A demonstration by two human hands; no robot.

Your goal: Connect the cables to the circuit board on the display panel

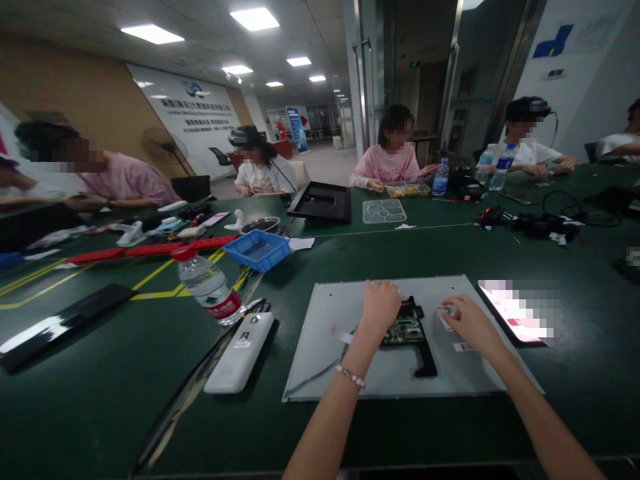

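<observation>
A flat grey metal panel (325, 333), which looks like the back of a display, lies on the table before me. On its middle sits a green circuit board (399, 333) in a black bracket (426, 360). My left hand (383, 307) is curled over the board's upper left side; its fingertips and anything in them are hidden. Over the panel's right part, my right hand (465, 323) pinches a small whitish piece (447, 311), too small to identify. A grey cable (315, 379) runs across the panel's left side, partly behind my left forearm.
Right of the panel lies a lit phone (515, 313). To the left are a white power bank (240, 353), cables, a water bottle (207, 287) and a blue tray (257, 250). A black tray (323, 201) stands farther back. Several people sit around the table.
</observation>
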